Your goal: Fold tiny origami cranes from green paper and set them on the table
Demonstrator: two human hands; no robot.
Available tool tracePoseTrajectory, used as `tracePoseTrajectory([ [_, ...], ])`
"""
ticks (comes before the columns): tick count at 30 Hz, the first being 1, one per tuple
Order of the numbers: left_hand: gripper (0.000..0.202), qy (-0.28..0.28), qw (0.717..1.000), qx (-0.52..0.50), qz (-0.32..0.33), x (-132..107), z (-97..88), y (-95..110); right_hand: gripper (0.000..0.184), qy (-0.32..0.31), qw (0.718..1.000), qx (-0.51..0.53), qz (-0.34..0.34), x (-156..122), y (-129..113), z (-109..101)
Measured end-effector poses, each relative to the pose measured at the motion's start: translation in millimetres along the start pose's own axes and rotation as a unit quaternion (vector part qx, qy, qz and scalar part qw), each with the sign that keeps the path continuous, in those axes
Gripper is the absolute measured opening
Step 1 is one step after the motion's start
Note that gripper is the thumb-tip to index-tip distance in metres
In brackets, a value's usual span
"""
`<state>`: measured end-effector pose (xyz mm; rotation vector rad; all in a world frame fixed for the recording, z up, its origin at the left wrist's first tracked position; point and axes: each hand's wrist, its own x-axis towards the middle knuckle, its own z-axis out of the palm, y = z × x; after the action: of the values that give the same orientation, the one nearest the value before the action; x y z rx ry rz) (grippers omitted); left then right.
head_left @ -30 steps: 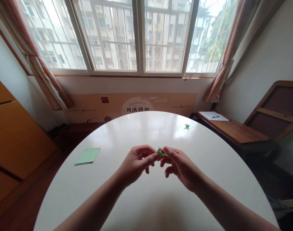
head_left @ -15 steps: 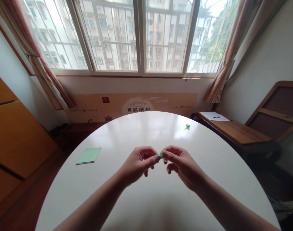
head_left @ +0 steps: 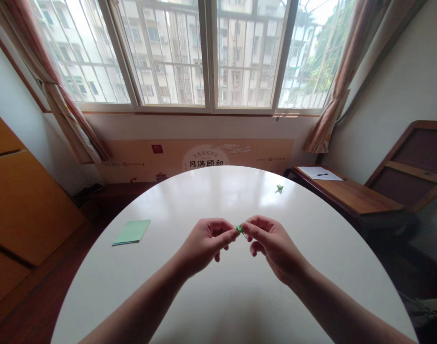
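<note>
Between my two hands, above the middle of the white table, is a small piece of folded green paper (head_left: 239,230). My left hand (head_left: 212,239) pinches its left side between thumb and forefinger. From the other side, the thumb and forefinger of my right hand (head_left: 264,235) are closed on the paper too, with the lower fingers loosely curled. Fingertips hide much of the paper, so its full shape cannot be made out. A small folded green paper figure (head_left: 279,188) with pointed tips lies on the table farther back, to the right.
A stack of light green square paper (head_left: 131,232) lies at the left of the round white table (head_left: 218,296). Beyond the right edge stands a wooden bench (head_left: 355,196) with a white sheet (head_left: 319,173) on it. A window with curtains is ahead.
My right fingers have shifted slightly on the folded paper, and a little more green shows between the hands. My left hand keeps its pinch in nearly the same place.
</note>
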<state>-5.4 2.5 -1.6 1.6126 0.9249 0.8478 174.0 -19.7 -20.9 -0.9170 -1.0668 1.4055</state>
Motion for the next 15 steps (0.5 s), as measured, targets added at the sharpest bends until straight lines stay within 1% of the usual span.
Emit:
tracePoseTrajectory([
  [15, 0.025, -0.002, 1.0, -0.008, -0.013, 1.2, -0.9, -1.1, 0.027, 0.017, 0.999, 0.022, 0.033, -2.2, -4.5, 0.4],
])
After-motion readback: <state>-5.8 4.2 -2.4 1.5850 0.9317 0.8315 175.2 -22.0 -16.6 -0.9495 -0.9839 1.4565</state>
